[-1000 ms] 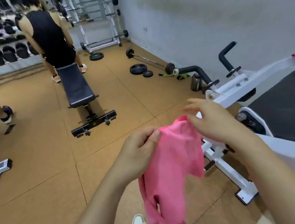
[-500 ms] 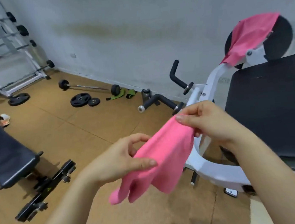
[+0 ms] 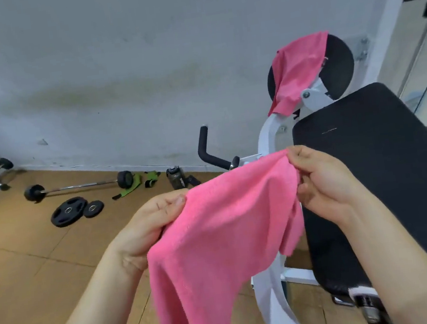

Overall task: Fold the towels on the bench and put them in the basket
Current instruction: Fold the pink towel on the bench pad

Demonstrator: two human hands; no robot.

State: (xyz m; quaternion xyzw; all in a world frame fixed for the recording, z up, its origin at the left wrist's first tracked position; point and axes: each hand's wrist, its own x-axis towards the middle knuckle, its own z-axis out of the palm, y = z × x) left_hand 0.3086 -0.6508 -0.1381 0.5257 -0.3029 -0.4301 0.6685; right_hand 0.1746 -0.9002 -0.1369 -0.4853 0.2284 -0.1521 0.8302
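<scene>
A pink towel [image 3: 217, 242] hangs in front of me, stretched along its top edge between both hands. My left hand [image 3: 150, 223] pinches its left corner between thumb and fingers. My right hand [image 3: 322, 180] pinches the right corner, fingers curled. The cloth drapes down to the bottom of the view. A second pink towel [image 3: 295, 71] hangs over the round pad at the top of the black padded bench [image 3: 385, 167] on the right. No basket is in view.
The bench's white frame [image 3: 270, 305] stands close below the towel, with a black handle [image 3: 205, 149] behind. A barbell [image 3: 75, 185], weight plates [image 3: 69, 212], green straps [image 3: 139, 181] and a dark bottle [image 3: 176, 178] lie on the brown floor by the grey wall.
My view swung right, from the gym floor toward the bench. My hands moved apart and spread the towel's top edge wider; both keep their hold.
</scene>
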